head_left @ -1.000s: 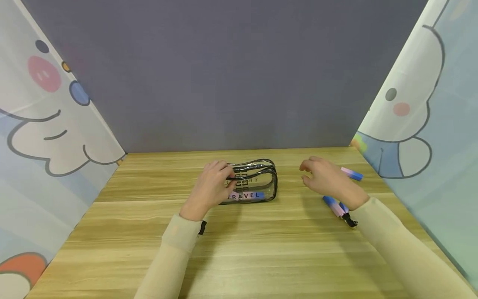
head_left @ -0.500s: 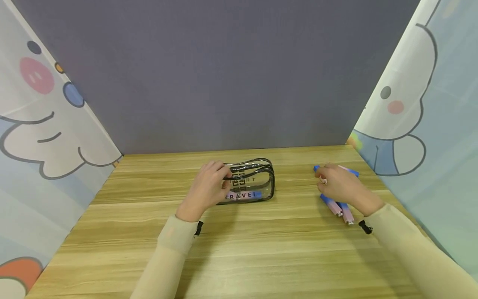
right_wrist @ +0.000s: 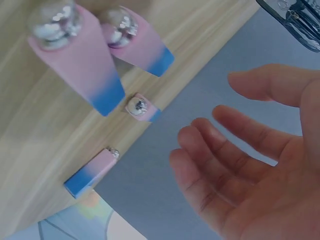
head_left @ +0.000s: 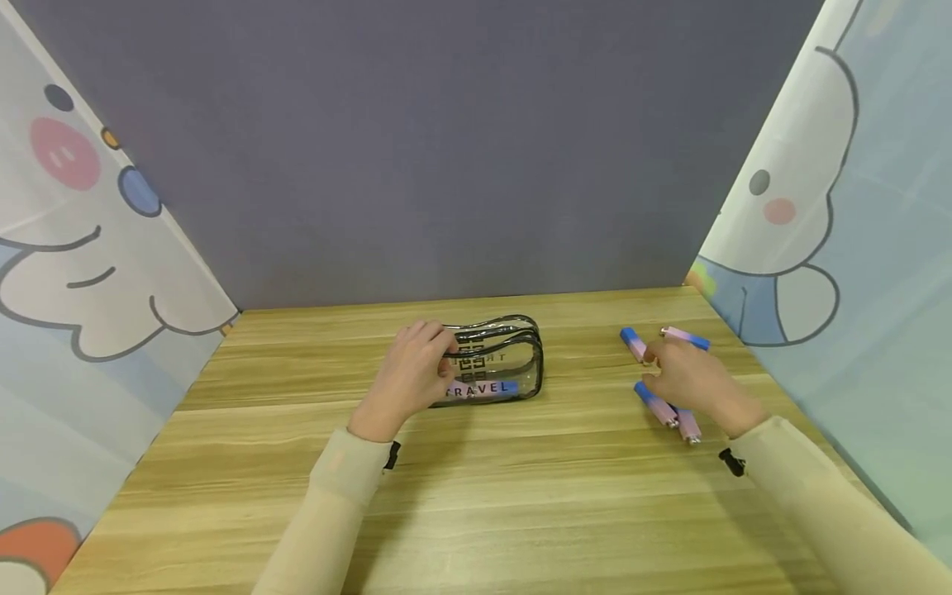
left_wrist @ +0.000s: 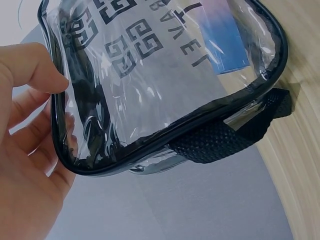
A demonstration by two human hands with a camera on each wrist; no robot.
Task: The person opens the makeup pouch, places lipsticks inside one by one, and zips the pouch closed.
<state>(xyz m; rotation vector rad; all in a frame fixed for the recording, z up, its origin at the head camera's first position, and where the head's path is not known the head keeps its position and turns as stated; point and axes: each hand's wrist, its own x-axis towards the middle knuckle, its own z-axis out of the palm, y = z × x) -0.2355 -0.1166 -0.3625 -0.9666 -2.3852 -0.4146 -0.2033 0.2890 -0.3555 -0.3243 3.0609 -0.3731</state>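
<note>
On my feed I have a wood-grain table [head_left: 550, 504], with a clear, black-trimmed pouch [head_left: 500, 364] standing towards its far edge. To the right of that I see four small sticks [head_left: 656, 402] lying flat, pink fading to blue: a far stick [head_left: 695, 340], an angled stick [head_left: 634, 344] just left of it, and a nearer pair [head_left: 687, 426]. From here I can't quite tell whether that pair touches.

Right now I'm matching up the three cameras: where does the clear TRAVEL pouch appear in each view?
Head: the pouch sits just below picture centre, its left end at the left hand.
Left wrist: the pouch spans the upper middle, large and cut off by the top edge.
Right wrist: only part of the pouch shows, in the top right corner.
Shared landmark: the wooden tabletop against the grey backdrop.
</note>
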